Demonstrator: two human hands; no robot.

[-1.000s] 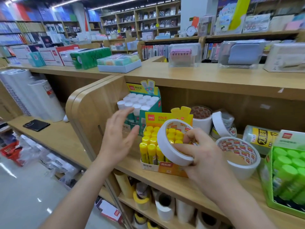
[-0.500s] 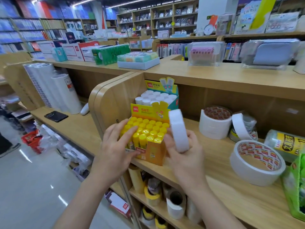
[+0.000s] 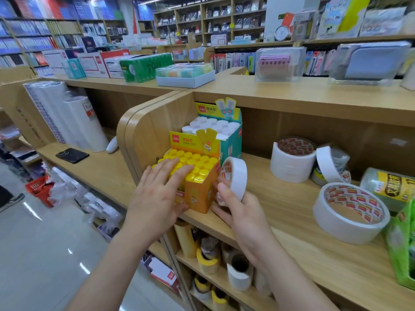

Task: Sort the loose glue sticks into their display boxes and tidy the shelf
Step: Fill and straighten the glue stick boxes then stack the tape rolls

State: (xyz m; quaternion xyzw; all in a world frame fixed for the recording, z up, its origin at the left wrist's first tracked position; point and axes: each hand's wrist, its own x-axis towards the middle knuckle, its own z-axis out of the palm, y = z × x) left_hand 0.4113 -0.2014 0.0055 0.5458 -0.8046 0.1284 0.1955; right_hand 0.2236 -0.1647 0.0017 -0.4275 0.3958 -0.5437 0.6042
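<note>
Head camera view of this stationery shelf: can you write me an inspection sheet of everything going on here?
Surface: wooden shelf, light wood, stocked along its length.
Job's things: yellow glue stick box, full of yellow caps, at the shelf's left end; teal glue stick box with white caps directly behind it.
Clutter: large tape roll lying flat; stacked tape rolls; green box at the right edge.
Grippers: left hand rests flat fingers on the yellow caps; right hand holds a small tape roll beside the yellow box.
Cables: nothing seen.
Surroundings: phone on the neighbouring shelf; red basket on the floor; shop shelving behind.
</note>
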